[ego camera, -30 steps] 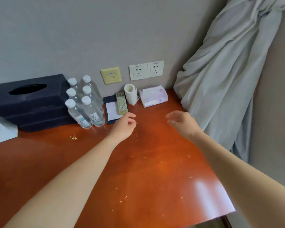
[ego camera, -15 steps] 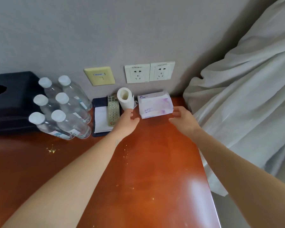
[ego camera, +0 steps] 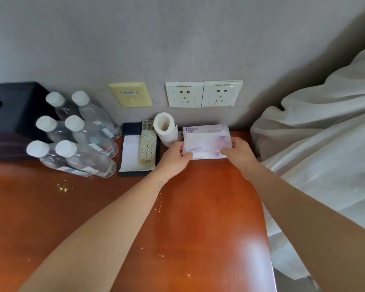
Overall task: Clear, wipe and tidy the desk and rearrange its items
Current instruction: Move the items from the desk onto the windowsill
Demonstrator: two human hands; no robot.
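Change: left hand (ego camera: 175,153) and right hand (ego camera: 238,151) now grip the ends of the soft white-and-purple tissue pack (ego camera: 205,140) | place: upper middle, on the shiny brown wooden desk (ego camera: 198,207) (crumbs (ego camera: 63,188) there) | means: clearing likely starts

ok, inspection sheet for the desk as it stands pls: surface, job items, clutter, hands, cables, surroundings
Surface: glossy wooden desk, not yet wiped.
Job's things: tissue pack by the wall; paper roll upright on its left; remote lying on the notepad holder; six water bottles grouped together; black tissue box far left.
Clutter: crumbs scattered over the desk.
Hands: left hand and right hand each grip one end of the tissue pack.
Cables: nothing seen; sockets have nothing plugged in.
Surroundings: grey wall, yellow wall plate, curtain on the right.
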